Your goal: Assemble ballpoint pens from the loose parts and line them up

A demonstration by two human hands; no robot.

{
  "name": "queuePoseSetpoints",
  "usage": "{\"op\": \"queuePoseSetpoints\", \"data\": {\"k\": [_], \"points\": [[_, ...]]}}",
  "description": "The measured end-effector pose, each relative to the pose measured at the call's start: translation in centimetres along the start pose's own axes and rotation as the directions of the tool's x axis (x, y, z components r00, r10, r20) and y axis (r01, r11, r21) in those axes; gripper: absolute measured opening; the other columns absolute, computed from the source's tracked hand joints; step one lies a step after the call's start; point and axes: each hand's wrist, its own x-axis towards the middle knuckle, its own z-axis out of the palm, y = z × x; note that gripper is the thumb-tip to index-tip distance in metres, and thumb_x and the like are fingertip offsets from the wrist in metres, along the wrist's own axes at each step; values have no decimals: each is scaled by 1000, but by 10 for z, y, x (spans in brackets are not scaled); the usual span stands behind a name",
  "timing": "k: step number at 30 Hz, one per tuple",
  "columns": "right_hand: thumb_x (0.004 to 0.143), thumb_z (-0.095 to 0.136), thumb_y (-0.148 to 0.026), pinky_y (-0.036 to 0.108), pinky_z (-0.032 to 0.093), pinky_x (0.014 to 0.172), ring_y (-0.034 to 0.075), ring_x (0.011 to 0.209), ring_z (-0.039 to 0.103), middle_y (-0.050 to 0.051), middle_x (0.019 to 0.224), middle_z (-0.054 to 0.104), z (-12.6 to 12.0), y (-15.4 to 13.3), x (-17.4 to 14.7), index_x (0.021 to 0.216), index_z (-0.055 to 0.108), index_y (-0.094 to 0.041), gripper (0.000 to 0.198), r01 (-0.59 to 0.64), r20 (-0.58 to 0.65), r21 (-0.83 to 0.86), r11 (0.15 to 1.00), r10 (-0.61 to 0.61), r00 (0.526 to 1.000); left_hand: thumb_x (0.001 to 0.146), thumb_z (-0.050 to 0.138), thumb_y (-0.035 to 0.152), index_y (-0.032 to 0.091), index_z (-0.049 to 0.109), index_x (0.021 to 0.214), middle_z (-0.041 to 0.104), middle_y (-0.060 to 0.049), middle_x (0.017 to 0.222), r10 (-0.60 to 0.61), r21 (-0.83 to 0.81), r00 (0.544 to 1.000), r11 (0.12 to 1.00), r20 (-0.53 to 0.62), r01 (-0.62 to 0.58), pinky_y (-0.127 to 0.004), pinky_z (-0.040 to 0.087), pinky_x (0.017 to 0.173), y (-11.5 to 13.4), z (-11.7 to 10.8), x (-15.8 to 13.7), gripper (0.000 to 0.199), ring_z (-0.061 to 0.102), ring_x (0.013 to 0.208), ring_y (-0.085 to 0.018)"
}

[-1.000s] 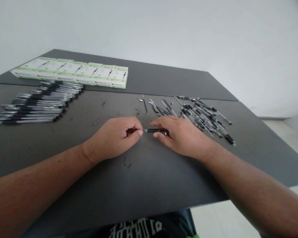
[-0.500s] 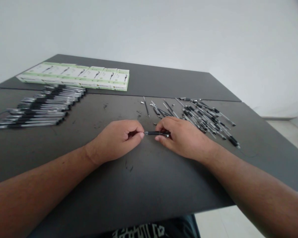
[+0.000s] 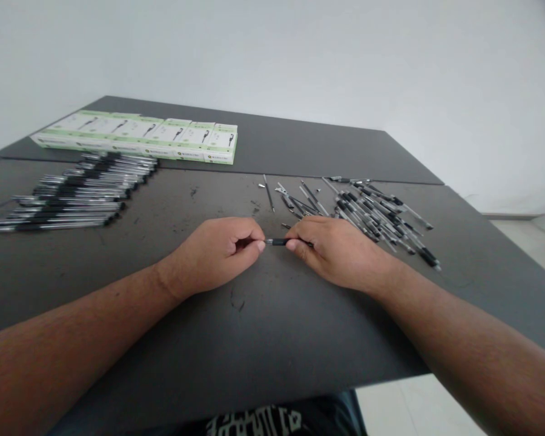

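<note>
Between my two hands a pen (image 3: 278, 242) with a black grip lies level, just above or on the dark table. My left hand (image 3: 229, 251) pinches its clear, silvery left end between thumb and forefinger. Thumb and fingers of my right hand (image 3: 329, 248) are closed around the black part; the rest of the pen is hidden in that palm. Just beyond my right hand lie loose pen parts (image 3: 295, 200), thin refills and small silvery pieces among them. A heap of clear and black pen pieces (image 3: 376, 212) spreads to the right.
At the left lies a row of many black-gripped pens (image 3: 77, 191), side by side. Behind them several white and green boxes (image 3: 140, 136) with pen pictures stand in a line. Dark smudges mark the grey table (image 3: 186, 351). A pale wall (image 3: 272, 54) rises behind.
My right fingers have closed in further along the pen's black grip, so less of it shows. My left hand keeps its pinch in nearly the same place.
</note>
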Motion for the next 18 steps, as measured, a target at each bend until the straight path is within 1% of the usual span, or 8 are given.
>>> {"op": "queuePoseSetpoints", "data": {"k": [4,6,8,9,13,15,17,18], "points": [[98,68,-28,31,48,81,21,92,69,6,98,74,0,1,0,108,70,-18,14,-24,-34,8,1000,24,999,94,59,30,22,73,86,73,2,76,32,6,999,999,-1,-32,-27,41,65,0,0,0,18,65,70,-15],[102,62,-28,32,48,83,21,92,69,6,96,74,1,1,0,105,71,-18,14,-9,-6,1,1000,9,1000,93,59,29,22,73,86,73,2,76,44,13,999,999,-10,-44,-27,41,64,0,0,0,17,65,69,-14],[106,55,-28,33,48,86,22,95,69,7,98,75,1,1,0,107,72,-18,20,2,14,10,1000,-2,1000,93,60,29,22,73,87,73,3,76,46,17,999,999,-17,-46,-27,40,64,0,0,0,16,65,69,-14],[106,56,-29,33,49,86,22,95,70,7,100,76,1,0,0,108,72,-18,19,-2,10,18,1000,2,1000,93,60,29,22,73,87,73,3,76,46,17,999,999,-17,-46,-27,40,64,0,0,0,16,65,69,-14],[97,69,-28,31,48,82,21,92,69,5,99,75,1,1,1,109,69,-19,15,-34,-31,26,999,35,999,94,59,30,22,73,86,73,2,76,49,20,999,999,-3,-49,-27,40,63,0,0,0,18,65,69,-14],[101,64,-28,32,49,84,21,93,69,6,99,75,1,0,1,107,71,-18,13,-18,-11,14,1000,18,1000,93,59,29,22,73,86,73,2,76,47,18,999,999,3,-47,-27,40,64,0,0,0,18,65,69,-14],[106,55,-28,33,49,88,22,96,70,8,101,76,0,0,1,107,72,-18,20,0,18,16,1000,-1,1000,93,59,29,22,74,86,74,2,77,47,16,999,999,3,-47,-27,41,64,1,0,0,17,66,70,-14],[106,54,-28,33,49,88,22,97,70,8,102,77,0,0,1,109,73,-18,21,1,21,25,1000,-1,1000,93,59,29,22,74,87,74,2,78,46,16,999,999,1,-46,-27,41,64,1,0,0,17,66,70,-14]]}}
